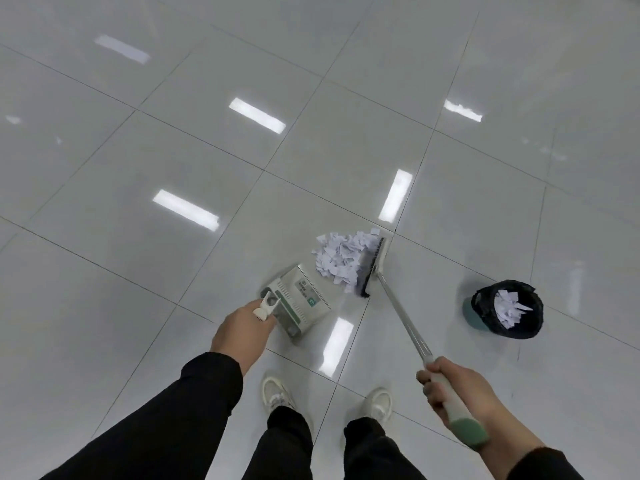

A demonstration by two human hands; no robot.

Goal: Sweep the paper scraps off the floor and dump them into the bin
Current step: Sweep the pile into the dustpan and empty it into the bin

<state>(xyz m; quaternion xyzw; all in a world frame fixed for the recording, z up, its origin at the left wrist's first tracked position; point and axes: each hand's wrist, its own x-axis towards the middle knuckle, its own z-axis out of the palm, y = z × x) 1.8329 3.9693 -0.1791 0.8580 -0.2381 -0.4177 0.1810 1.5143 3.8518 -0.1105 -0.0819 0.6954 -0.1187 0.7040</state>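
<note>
A heap of white paper scraps (pixel 337 258) lies on the tiled floor just ahead of me. The broom head (pixel 370 268) stands against the heap's right side, bristles touching the scraps. My right hand (pixel 450 393) grips the broom's long handle near its green end. Left of the heap sits the metal dustpan (pixel 301 299), its mouth facing the scraps. My left hand (pixel 242 330) holds the dustpan's white handle top. A small bin (pixel 507 308) lined with a black bag stands on the floor to the right, with some scraps inside it.
Glossy grey floor tiles (pixel 173 150) spread all around, reflecting ceiling lights. My two feet in white shoes (pixel 379 403) stand close behind the dustpan and broom.
</note>
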